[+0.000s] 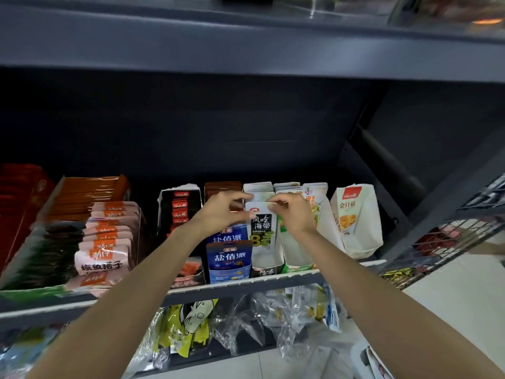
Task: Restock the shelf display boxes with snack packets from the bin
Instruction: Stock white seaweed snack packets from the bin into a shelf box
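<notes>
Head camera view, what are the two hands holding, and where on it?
Both the left hand and right hand pinch the top edge of a white seaweed snack packet, one at each upper corner.

A shop — shelf (246,283) of display boxes (355,222)

Wire rack (448,242) beside white floor (451,310)

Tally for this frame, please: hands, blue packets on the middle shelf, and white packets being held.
Hands: 2, left hand and right hand
Blue packets: 2, the second behind the first
White packet pinched by both hands: 1
Total: 5
</notes>
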### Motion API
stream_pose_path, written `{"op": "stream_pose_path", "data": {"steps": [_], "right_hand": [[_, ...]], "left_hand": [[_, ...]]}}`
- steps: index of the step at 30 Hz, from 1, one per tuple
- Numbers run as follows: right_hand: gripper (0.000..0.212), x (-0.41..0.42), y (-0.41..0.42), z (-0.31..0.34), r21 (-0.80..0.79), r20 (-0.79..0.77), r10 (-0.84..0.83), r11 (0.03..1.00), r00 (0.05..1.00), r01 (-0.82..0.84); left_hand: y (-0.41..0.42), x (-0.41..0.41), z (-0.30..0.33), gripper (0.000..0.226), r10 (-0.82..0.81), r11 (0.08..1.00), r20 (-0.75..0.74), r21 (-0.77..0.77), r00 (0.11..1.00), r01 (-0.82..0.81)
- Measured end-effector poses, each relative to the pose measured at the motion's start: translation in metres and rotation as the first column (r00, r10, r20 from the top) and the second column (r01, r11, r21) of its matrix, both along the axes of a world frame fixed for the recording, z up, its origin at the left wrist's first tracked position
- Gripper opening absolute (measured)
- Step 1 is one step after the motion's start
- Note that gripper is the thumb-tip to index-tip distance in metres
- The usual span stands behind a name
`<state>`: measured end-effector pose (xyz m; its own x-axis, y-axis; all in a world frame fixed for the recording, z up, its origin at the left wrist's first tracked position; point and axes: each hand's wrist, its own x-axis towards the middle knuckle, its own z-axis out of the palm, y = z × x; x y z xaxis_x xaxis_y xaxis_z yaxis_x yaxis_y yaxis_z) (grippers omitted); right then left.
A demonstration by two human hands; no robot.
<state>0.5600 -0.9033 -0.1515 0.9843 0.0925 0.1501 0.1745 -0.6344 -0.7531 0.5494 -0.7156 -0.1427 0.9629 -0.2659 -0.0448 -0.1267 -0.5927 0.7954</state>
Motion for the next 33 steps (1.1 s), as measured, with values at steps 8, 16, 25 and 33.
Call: {"op": "stream_pose_path", "data": {"steps": [8,16,25,33], "right_hand": [[0.020,-0.008,-0.008,-0.009,0.126,0.026,-0.097,0.988,0.995,0.093],[0.015,-0.076,-0.088,-0.008,0.262,0.006,-0.187,0.948,0.982,0.179],[0.020,-0.213,-0.258,-0.096,-0.274,-0.235,-0.455,0.879,0.859,0.391],[0.044,-0.320,-0.347,-0.184,-0.426,-0.517,-0.620,0.785,0.590,0.450]], "left_hand": [[-0.010,-0.004,0.005,0.037,0.044,0.984,0.170,0.163,0.984,-0.072],[-0.091,-0.050,0.018,0.027,-0.015,1.000,0.278,-0.001,0.960,0.016],[-0.262,-0.124,-0.080,0.024,-0.383,0.924,-0.066,-0.029,0.922,0.381],[-0.375,-0.185,-0.174,0.042,-0.566,0.763,-0.323,0.142,0.759,0.630]]}}
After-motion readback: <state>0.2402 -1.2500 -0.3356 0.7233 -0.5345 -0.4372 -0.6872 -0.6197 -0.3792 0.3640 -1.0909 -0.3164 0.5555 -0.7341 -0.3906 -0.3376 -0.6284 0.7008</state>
